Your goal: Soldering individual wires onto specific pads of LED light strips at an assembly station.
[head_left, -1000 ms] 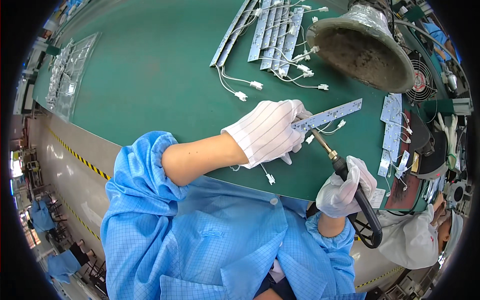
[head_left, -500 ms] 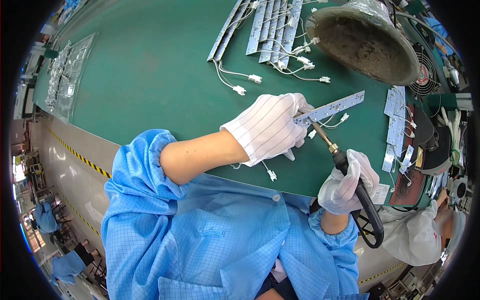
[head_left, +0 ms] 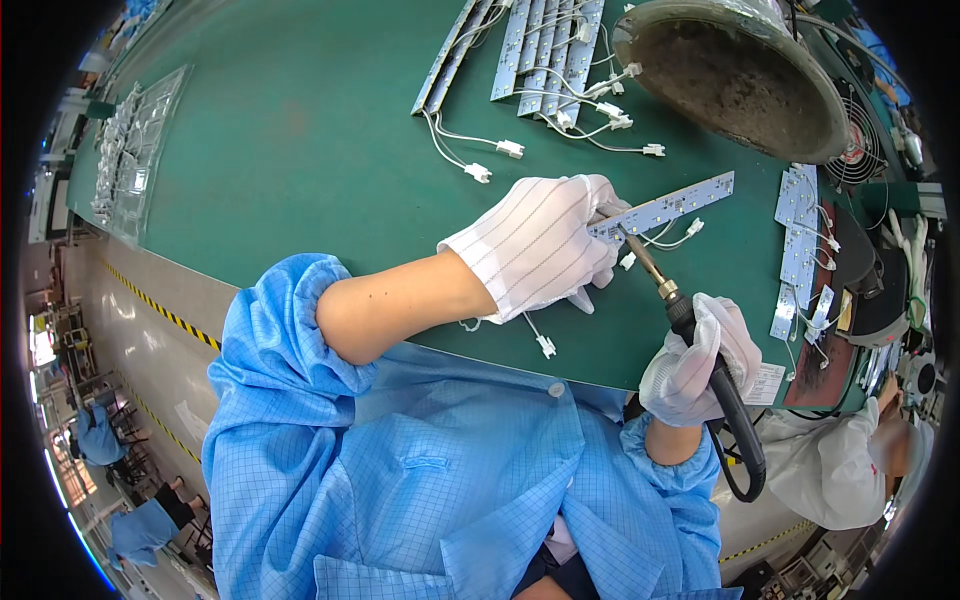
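Observation:
My gloved left hand [head_left: 550, 245] is closed on the near end of a narrow LED circuit strip [head_left: 680, 205], which slants up to the right above the green bench. In my gloved right hand [head_left: 698, 362] is a soldering iron [head_left: 735, 410] with a black handle. Its metal tip rests at the strip's left end, close to my left fingers; whether it touches the board is hard to make out. White wires with a small plug [head_left: 694, 227] hang behind the strip. Another white connector [head_left: 545, 346] shows below my left hand, on the bench.
Several LED strips [head_left: 548, 65] with wired plugs lie at the far middle. A wide metal fume hood [head_left: 735, 85] overhangs the far right. More boards [head_left: 797, 250] lie at the right beside a fan [head_left: 855, 145]. A clear plastic tray [head_left: 145, 150] sits far left. A co-worker's white sleeve [head_left: 820, 470] is at lower right.
The view has shifted slightly. Both hands keep their grip, and the strip and iron stay in nearly the same pose.

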Demonstrator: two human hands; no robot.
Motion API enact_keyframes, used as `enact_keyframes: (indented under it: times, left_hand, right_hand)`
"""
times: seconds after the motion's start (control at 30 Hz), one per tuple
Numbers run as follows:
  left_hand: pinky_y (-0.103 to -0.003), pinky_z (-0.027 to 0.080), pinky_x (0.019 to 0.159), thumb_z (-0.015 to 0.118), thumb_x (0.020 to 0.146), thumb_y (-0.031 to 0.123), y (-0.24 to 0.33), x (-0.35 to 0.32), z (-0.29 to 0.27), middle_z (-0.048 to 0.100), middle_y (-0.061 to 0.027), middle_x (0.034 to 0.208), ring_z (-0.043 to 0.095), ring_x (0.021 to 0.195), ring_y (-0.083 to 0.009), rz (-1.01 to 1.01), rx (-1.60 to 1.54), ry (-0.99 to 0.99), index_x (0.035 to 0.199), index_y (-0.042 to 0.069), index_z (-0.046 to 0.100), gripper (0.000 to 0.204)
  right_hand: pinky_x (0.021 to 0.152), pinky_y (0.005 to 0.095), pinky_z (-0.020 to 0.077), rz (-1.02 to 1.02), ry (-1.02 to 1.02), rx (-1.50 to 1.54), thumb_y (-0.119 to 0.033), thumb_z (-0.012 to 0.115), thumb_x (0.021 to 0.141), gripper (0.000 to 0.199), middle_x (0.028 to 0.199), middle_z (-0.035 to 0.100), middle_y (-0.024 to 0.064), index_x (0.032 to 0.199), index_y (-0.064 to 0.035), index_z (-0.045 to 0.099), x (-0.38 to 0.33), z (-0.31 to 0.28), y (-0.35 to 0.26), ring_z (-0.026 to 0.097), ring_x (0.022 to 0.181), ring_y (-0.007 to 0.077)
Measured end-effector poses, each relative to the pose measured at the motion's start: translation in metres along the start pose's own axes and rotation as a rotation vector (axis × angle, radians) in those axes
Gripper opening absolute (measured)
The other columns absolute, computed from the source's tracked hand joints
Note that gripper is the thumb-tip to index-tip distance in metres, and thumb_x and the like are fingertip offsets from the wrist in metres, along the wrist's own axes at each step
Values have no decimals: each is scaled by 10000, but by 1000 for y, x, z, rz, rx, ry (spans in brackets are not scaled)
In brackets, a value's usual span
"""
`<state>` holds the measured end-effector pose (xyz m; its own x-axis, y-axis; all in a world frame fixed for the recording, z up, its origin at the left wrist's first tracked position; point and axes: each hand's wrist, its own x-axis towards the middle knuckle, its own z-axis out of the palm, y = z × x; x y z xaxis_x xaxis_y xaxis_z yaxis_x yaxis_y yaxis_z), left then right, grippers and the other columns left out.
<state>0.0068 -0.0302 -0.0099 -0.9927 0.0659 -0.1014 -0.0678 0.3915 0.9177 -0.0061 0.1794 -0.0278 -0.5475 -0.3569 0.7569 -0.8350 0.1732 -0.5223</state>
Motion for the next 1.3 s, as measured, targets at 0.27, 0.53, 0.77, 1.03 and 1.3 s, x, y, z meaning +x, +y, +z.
enact_keyframes:
  times: [0.27, 0.53, 0.77, 1.03, 1.3]
  left_hand:
    - [-290, 533, 569, 579, 746, 118, 8, 1, -5, 663, -152, 683, 673, 602, -205, -171, -202, -95, 981, -89, 572, 312]
    - [-278, 532, 555, 549, 781, 114, 3, 1, -4, 671, -109, 688, 669, 592, -185, -117, -143, -78, 1001, -97, 558, 305]
    - [-276, 534, 549, 558, 785, 113, 9, 1, -6, 667, -110, 686, 663, 581, -185, -147, -161, -100, 1007, -96, 548, 305]
    - [-306, 545, 571, 561, 807, 117, 7, -2, -6, 654, -129, 675, 667, 593, -214, -117, -212, -82, 987, -82, 560, 269]
    - [-359, 522, 616, 670, 763, 419, 52, -20, -21, 630, -120, 744, 647, 800, -282, 113, 1159, -87, 925, 12, 629, 440]
  right_hand:
    - [662, 346, 561, -70, -75, -259, 8, 546, 847, 209, 915, 556, 186, 1042, 55, 485, -7, -10, 1, 596, 783, 252]
    - [737, 403, 511, 56, -72, -124, -99, 410, 894, 227, 959, 577, 207, 956, 82, 532, -9, -10, 0, 602, 802, 288]
    - [687, 376, 500, 101, -25, 26, -108, 448, 865, 245, 923, 592, 233, 996, 94, 488, -7, -7, 0, 594, 749, 273]
    - [628, 366, 503, 51, -118, -14, -103, 466, 877, 246, 930, 593, 226, 1035, 86, 469, 1, -10, 1, 579, 767, 256]
    - [580, 308, 543, -116, 103, -514, -33, 421, 919, 156, 924, 529, 199, 1019, 65, 490, -6, -14, 8, 594, 734, 252]
